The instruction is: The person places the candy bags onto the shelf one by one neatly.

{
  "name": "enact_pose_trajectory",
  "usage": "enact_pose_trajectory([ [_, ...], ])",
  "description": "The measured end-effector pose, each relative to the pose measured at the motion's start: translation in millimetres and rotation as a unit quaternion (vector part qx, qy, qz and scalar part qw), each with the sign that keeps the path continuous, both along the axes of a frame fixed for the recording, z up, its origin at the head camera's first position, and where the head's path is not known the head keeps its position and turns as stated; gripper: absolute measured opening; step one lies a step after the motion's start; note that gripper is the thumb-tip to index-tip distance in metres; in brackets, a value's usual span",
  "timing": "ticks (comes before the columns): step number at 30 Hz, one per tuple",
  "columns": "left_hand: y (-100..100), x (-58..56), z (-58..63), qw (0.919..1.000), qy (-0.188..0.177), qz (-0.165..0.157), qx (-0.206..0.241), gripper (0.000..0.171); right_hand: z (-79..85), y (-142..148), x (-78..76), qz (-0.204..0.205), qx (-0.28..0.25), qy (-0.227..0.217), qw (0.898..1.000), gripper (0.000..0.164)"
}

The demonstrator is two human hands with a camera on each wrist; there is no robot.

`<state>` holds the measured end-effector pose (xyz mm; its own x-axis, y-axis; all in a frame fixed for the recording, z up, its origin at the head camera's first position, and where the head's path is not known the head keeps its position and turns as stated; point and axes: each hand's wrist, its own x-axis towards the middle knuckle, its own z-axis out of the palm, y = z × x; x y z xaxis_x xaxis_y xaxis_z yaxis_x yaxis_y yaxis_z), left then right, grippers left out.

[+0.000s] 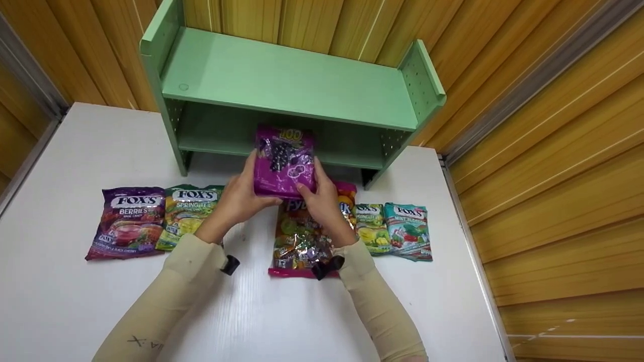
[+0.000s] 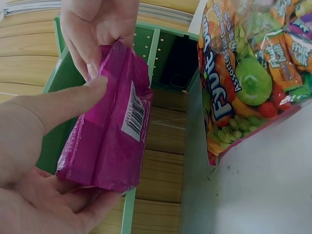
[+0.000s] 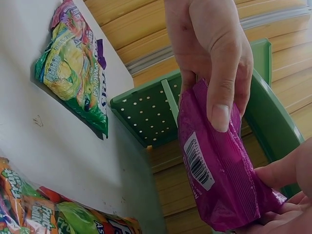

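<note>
A purple candy bag (image 1: 282, 171) with dark grapes printed on it is held up in front of the green shelf's lower opening. My left hand (image 1: 239, 198) grips its left side, and my right hand (image 1: 324, 201) grips the right side with the thumb on the front. Both wrist views show the bag's crimped end and barcode; in the left wrist view the purple bag (image 2: 109, 126) sits between the two hands. Below the hands a large Fruit candy bag (image 1: 297, 241) lies on the table, partly hidden by the right hand and wrist.
The green shelf (image 1: 292, 75) stands at the table's back against wood-patterned walls. A Fox's Berries bag (image 1: 128, 221) and a yellow-green Fox's bag (image 1: 186, 213) lie at left. Another yellow-green Fox's bag (image 1: 372, 231) and a teal Fox's bag (image 1: 410, 231) lie at right on the white table (image 1: 241, 311).
</note>
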<state>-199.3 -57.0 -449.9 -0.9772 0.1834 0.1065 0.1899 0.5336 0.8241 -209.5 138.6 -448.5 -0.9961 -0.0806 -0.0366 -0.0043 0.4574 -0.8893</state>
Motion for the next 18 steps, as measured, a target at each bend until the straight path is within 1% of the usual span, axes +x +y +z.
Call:
enact_pose_trajectory([
  [7, 0.0, -2.3, -0.1, 0.9997, 0.021, 0.011, -0.009, 0.107, 2.5, 0.2, -4.2, 0.002, -0.005, -0.013, 1.0, 0.073],
  [10, 0.8, -3.5, 0.5, 0.9996, 0.017, 0.019, -0.013, 0.105, 1.9, 0.3, -6.4, 0.0, -0.019, -0.009, 1.0, 0.072],
  [16, 3.7, -5.8, 0.3, 0.9995, 0.006, 0.029, -0.014, 0.102, -2.2, 0.1, -9.2, -0.02, -0.059, -0.007, 0.998, 0.071],
  [18, 4.8, -5.9, 0.1, 0.9993, 0.005, 0.034, -0.015, 0.101, -4.1, 0.5, -9.3, -0.021, -0.068, 0.002, 0.997, 0.07],
])
